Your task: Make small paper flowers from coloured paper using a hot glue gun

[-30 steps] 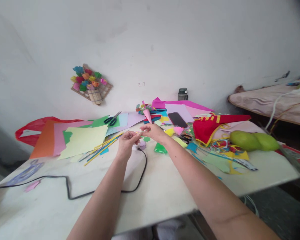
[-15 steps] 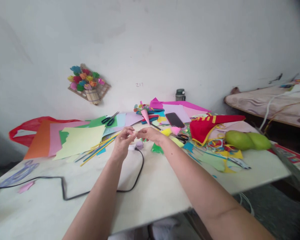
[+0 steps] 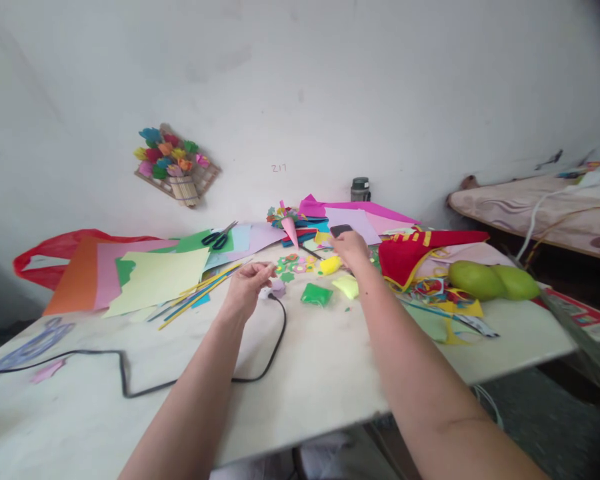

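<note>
Near the table's middle, my left hand (image 3: 253,283) has its thumb and fingers pinched together. Whatever small thing they hold, if anything, is too tiny to name. My right hand (image 3: 351,248) reaches over the clutter at the right, just in front of a dark phone (image 3: 340,230); its fingertips are mostly hidden. Between the hands lie small paper flowers and leaves (image 3: 287,267), a yellow lump (image 3: 330,265), a green packet (image 3: 316,294) and a pale yellow packet (image 3: 347,287). A lilac lump (image 3: 279,287) sits beside my left hand, near a plug on a black cord (image 3: 280,333).
Coloured paper sheets (image 3: 155,277), paper strips (image 3: 200,297) and scissors (image 3: 220,238) lie to the left. A pink cone with paper flowers (image 3: 290,230) stands out at the back. Red cloth (image 3: 405,260) and green fruits (image 3: 475,280) are at the right.
My right hand has left my left hand and moved right, toward the phone. The paper flowers and the packets now show between the hands. My left hand stays nearly in place.
</note>
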`<action>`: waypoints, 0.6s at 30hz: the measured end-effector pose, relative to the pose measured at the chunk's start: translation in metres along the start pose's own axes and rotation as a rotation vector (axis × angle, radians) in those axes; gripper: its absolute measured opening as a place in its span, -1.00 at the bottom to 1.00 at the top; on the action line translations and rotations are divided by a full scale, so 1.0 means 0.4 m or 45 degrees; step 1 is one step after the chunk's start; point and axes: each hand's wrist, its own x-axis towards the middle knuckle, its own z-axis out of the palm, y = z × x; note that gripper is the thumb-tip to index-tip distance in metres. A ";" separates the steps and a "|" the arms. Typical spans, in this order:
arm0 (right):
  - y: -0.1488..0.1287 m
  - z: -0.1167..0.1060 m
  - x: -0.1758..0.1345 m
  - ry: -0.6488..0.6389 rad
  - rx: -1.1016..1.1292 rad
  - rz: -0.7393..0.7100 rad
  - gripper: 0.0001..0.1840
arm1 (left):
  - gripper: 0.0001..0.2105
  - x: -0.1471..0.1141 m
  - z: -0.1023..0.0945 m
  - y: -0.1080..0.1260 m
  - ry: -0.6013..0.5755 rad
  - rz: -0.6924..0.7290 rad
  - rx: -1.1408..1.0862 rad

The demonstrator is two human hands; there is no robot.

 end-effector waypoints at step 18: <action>0.067 0.002 0.016 -0.262 -0.542 0.243 -0.59 | -0.71 0.000 -0.007 -0.084 -0.453 0.350 1.438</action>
